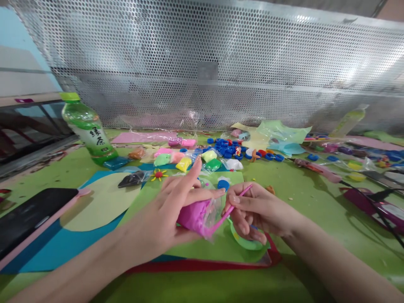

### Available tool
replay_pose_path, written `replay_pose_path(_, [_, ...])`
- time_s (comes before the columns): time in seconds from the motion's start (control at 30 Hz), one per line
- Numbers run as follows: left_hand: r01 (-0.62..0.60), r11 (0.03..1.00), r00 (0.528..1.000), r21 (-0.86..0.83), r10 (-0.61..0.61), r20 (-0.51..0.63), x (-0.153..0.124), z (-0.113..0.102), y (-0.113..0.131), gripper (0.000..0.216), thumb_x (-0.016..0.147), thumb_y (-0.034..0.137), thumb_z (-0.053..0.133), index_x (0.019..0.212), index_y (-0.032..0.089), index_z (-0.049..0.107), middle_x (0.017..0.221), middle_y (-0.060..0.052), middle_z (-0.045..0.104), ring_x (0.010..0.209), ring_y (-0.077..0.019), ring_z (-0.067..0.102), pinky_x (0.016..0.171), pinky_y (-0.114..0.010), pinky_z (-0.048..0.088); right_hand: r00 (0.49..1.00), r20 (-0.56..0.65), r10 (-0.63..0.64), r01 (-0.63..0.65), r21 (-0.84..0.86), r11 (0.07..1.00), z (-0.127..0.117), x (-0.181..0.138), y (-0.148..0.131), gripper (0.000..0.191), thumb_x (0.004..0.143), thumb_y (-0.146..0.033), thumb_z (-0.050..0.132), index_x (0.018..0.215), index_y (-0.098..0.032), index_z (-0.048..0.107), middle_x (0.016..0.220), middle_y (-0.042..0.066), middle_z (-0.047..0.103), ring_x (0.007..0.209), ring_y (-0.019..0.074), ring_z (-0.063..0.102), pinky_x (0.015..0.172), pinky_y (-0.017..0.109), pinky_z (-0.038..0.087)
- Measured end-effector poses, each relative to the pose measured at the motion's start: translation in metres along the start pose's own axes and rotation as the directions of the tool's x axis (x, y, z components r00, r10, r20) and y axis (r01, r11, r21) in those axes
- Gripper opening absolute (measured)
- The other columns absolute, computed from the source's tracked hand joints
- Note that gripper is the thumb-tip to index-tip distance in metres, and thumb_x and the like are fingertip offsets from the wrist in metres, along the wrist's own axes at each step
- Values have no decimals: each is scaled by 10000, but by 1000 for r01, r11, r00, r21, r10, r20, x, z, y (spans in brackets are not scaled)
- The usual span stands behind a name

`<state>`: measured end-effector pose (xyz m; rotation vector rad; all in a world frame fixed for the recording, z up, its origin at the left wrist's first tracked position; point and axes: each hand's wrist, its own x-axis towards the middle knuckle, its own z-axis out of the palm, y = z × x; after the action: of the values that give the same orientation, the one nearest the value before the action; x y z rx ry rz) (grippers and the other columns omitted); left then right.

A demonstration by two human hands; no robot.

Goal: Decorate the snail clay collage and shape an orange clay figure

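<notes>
My left hand (170, 210) grips a small clear bag of magenta clay (196, 216), thumb and fingers pinched around it, index finger pointing up. My right hand (252, 210) pinches a thin pink stick tool (232, 208) whose lower end pokes into the clay bag. Both hands hover over a green paper sheet (202, 248) lying on blue card. Under the right hand sits a green ring-shaped piece (249, 243).
A green tea bottle (86, 128) stands at the back left. A dark tablet in a pink case (28, 221) lies at the left. Several small clay bags (184, 162) and blue bottle caps (230, 149) crowd the back. Perforated metal panel (221, 63) behind. Cables and a pink tool at right.
</notes>
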<state>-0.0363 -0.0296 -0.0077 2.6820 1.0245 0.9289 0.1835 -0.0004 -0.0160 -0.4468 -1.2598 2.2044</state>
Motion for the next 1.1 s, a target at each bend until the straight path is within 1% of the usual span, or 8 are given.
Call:
replay_pose_path(0.13, [-59,997,998,47,61,-29,1,-1,-2,878,857,332,527,1404,266,-156,1092,-7,675,1111,-228,532,939,-392,447,998,-40,-39,41,57,998,2,1,2,193,820,-237,608,684,-100,594,550,21,670,322,45,540,311,99,397])
replay_pose_path(0.27, [-104,989,994,108,108,-30,4,-3,0,858,866,295,510,1405,244,-155,1078,-39,681,1055,-228,556,940,-403,414,994,-72,-86,90,53,995,5,2,1,220,812,-258,619,672,-88,609,560,25,670,317,36,525,323,109,407])
replay_pose_path(0.43, [-115,983,992,144,121,-30,4,-3,-1,849,876,289,496,1401,220,-168,1084,-39,678,1091,-243,535,961,-428,360,989,-86,-123,124,8,992,5,0,-3,211,808,-266,623,671,-107,606,561,17,667,318,36,516,326,113,407])
replay_pose_path(0.63, [-112,971,993,211,119,-24,4,-4,-4,870,872,311,505,1397,221,-183,1057,-39,687,1090,-256,533,931,-411,353,976,-73,-206,205,-29,978,3,-2,-7,149,835,-236,593,798,-109,660,576,22,670,348,39,542,373,122,441])
replay_pose_path(0.8, [-156,954,986,254,167,-20,4,-5,-4,874,876,265,498,1384,218,-211,1141,-64,647,1130,-237,508,938,-416,357,966,-93,-241,239,-31,971,-1,1,-8,176,862,-179,550,730,-102,637,580,13,666,369,29,554,405,113,459])
replay_pose_path(0.9, [-136,963,988,234,150,-46,3,-4,-4,894,865,285,524,1389,229,-198,1122,-58,657,1130,-238,508,957,-435,350,962,-108,-252,237,-138,962,-1,-1,-8,188,880,-197,523,751,-112,628,606,18,666,397,50,574,403,136,473])
replay_pose_path(1.0, [-14,996,998,88,20,-61,2,-5,-2,895,858,320,524,1390,266,-193,1159,-58,637,1181,-265,476,918,-452,414,927,-109,-359,291,-392,872,4,-6,-8,156,883,-194,513,814,-126,636,640,24,662,447,73,601,433,171,498])
replay_pose_path(1.1, [123,977,988,-174,-137,-70,2,-7,0,949,797,332,605,1405,317,-123,1183,-46,622,1205,-296,451,808,-397,512,837,-15,-546,433,-592,680,10,-12,-8,121,856,-140,537,880,-141,656,683,35,663,488,81,604,473,200,519])
